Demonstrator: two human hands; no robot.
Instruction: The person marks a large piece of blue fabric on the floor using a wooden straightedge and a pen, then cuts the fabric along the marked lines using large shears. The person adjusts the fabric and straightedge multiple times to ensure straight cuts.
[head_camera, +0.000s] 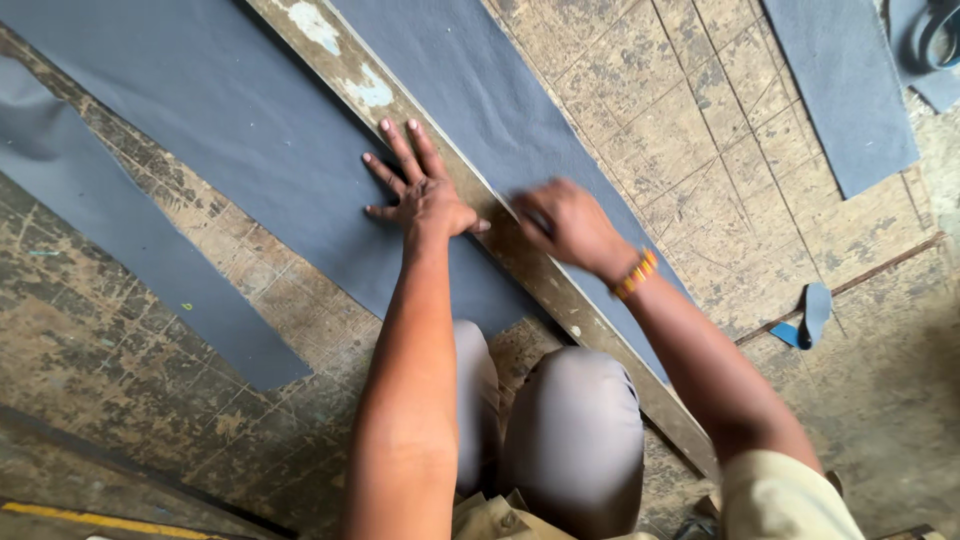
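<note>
Grey sheet (260, 150) lies flat on the scarred wooden floor (120, 350), running diagonally from the upper left toward the person's knees (570, 420). It is the largest piece in view.

Second grey strip (110, 230) lies to the left, apart from the main sheet, bare floor between. Another grey piece (840, 90) lies at the upper right, well apart.

Long wooden straightedge (420, 130), worn, with pale paint patches, lies across the sheet on the same diagonal. It appears to serve as a guide edge, weighting the material flat.

Left hand (425, 195): open, fingers spread, palm pressed down, partly on the sheet and partly on the straightedge. Judged to be pinning both so that neither shifts.

Right hand (565, 222): closed, blurred with motion, set right at the straightedge's far edge. It seems to grip a small tool against that edge; the tool itself is too blurred to identify. Orange beaded bracelet (636, 274) on that wrist.

Small blue scrap (808, 318) lies on the floor to the right, beside a thin dark line in the boards.
</note>
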